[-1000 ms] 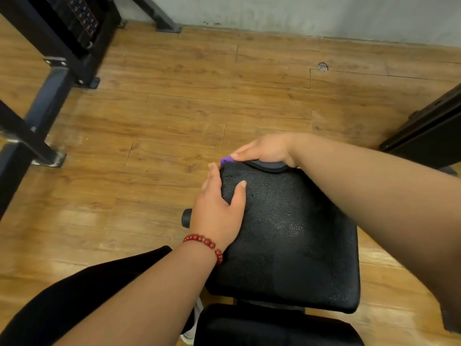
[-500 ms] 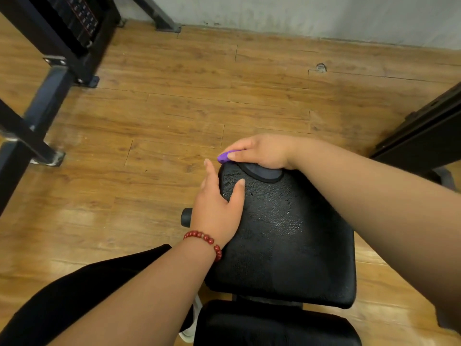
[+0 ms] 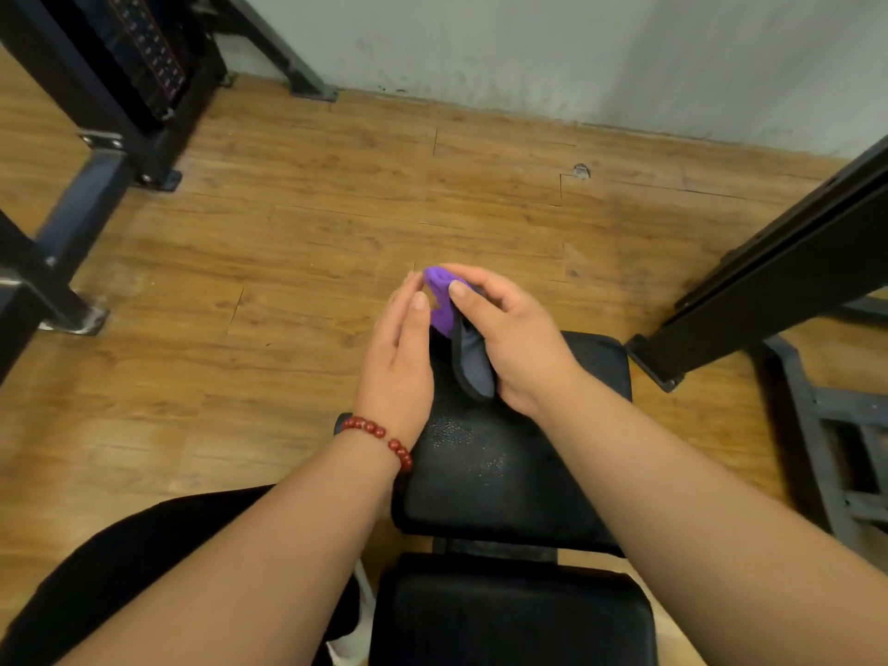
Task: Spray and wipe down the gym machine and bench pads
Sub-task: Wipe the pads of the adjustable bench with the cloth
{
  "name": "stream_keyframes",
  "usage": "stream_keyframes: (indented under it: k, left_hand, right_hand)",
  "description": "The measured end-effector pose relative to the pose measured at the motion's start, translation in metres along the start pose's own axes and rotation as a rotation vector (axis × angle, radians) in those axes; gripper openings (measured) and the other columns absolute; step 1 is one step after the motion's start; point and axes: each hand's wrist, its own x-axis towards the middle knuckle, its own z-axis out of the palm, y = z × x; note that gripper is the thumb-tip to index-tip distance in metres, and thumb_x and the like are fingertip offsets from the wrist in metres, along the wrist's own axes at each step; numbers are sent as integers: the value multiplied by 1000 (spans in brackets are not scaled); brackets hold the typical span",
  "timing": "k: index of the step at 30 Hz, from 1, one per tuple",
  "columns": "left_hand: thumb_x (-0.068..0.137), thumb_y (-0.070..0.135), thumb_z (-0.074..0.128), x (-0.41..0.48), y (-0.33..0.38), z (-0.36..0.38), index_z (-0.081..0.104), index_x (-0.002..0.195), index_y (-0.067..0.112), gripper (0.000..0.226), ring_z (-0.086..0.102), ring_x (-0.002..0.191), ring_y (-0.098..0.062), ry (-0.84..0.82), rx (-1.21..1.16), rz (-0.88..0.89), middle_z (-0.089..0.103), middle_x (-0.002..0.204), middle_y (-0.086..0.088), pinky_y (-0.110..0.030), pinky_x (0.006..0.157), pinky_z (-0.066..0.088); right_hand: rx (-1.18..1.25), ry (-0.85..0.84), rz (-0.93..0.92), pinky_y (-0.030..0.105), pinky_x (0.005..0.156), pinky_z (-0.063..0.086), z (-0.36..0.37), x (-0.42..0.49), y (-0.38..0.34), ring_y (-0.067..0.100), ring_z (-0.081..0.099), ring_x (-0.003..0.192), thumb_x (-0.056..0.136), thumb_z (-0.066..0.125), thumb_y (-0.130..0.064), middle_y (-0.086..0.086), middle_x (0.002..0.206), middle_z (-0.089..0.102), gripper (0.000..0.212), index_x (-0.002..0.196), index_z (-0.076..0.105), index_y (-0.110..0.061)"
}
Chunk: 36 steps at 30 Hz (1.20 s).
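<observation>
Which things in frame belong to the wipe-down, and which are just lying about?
Job:
purple-grey cloth
far bench pad
near bench pad

Just there for now:
weight stack
black frame on the right
bead bracelet
wood floor

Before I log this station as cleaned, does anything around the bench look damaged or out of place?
One thing: the wood floor has a small chipped gap at a plank joint near the wall. The bench pad looks intact.
</observation>
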Motion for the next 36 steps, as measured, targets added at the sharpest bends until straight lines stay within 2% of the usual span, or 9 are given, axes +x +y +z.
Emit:
stream_keyframes:
  k: [4, 7, 10, 13, 18, 21, 25, 32, 36]
  left_hand:
    - [102, 30, 45, -1, 15, -5, 55, 132, 26, 31, 51, 117, 13, -67, -140, -60, 58, 132, 15, -5, 96, 40]
    - [94, 33, 61, 3, 10, -9, 50, 140, 24, 48, 51, 124, 3, -36, -204, -92, 56, 138, 10, -21, 107, 41]
    - [90, 25, 67, 11, 5, -16, 60, 130, 21, 42, 58, 119, -5, 26, -130, -71, 64, 128, 5, -33, 107, 44]
    - [90, 11, 67, 18, 5, -25, 66, 118, 15, 28, 67, 96, -5, 80, -226, -141, 72, 106, 2, -25, 91, 53]
    - [91, 11, 66, 34, 4, -46, 67, 104, 9, 13, 66, 70, -3, 236, -389, -335, 69, 83, 1, -17, 68, 55]
    - [92, 20, 66, 43, -8, -61, 68, 103, 19, 11, 65, 84, -8, 326, -143, -265, 67, 88, 10, -26, 82, 53]
    - [93, 22, 64, 32, -20, -43, 68, 94, 29, 9, 61, 83, -9, 155, 59, -194, 66, 83, 13, -28, 82, 51]
    - [97, 41, 53, 27, -33, -14, 69, 91, 38, 17, 64, 108, -11, -33, -61, -315, 71, 111, 7, -40, 102, 48]
    - [99, 34, 54, 18, -45, -14, 70, 116, 27, 25, 59, 117, -6, -57, -54, -263, 67, 124, 7, -35, 109, 42]
  right_hand:
    - [100, 154, 29, 25, 87, 54, 24, -11, 3, 11, 68, 92, 93, 62, -8, 4, 102, 73, 19, 111, 66, -12]
    - [83, 198, 70, 25, 76, 56, 31, -13, 7, 14, 69, 85, 96, 60, -16, 7, 98, 74, 14, 107, 68, -14]
    - [78, 220, 122, 36, 90, 56, 33, -13, 11, 21, 70, 99, 101, 52, -21, 8, 103, 75, 20, 104, 72, -15]
    - [44, 217, 140, 37, 92, 55, 31, -12, 17, 18, 70, 98, 103, 48, -27, 3, 99, 76, 26, 99, 73, -21]
    - [-491, 248, -109, 30, 97, 48, 8, -11, 22, 6, 63, 98, 102, 47, -30, -10, 101, 69, 21, 104, 68, -36]
    - [-885, 168, -261, 22, 101, 39, -8, -14, 30, 12, 55, 114, 101, 48, -29, -5, 118, 62, 29, 124, 65, -20]
    - [-1208, 151, -435, 33, 105, 36, -11, -14, 51, 22, 54, 122, 97, 40, -42, 1, 124, 66, 46, 119, 69, -14]
    - [-1141, 193, -455, 27, 103, 34, -15, -11, 52, 19, 57, 117, 97, 36, -39, 1, 118, 69, 46, 107, 72, -12]
    - [-1149, 179, -440, 19, 108, 25, -20, -18, 55, 18, 52, 125, 96, 43, -36, 2, 126, 66, 40, 110, 72, -12]
